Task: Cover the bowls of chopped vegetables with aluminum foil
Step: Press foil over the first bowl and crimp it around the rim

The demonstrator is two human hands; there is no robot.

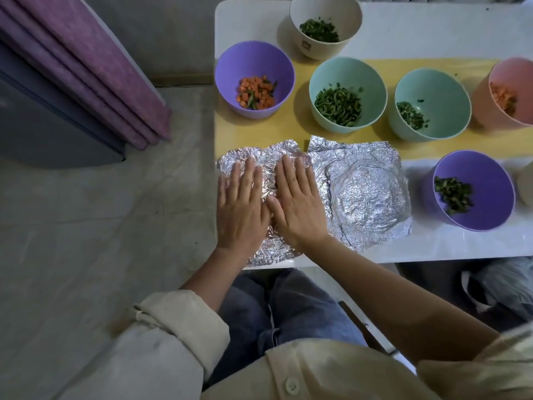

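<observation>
A crinkled sheet of aluminum foil (268, 160) lies at the table's near left corner. My left hand (240, 206) and my right hand (297, 206) press flat on it, side by side, fingers straight. A second foil sheet (366, 192) with a round bowl imprint lies just to the right. Uncovered bowls stand around: a purple bowl (230, 64) of carrot and greens, a beige bowl (326, 7) of greens, two teal bowls (320, 79) (444, 85) of greens, a pink bowl (510, 73) with carrot, and a purple bowl (490, 168) of greens at the right.
The white table (432, 33) carries a yellow mat (288, 131) under the middle bowls. Its left edge drops to a grey floor (101, 212). Folded purple mats (86, 67) lean at far left. My knees are under the near edge.
</observation>
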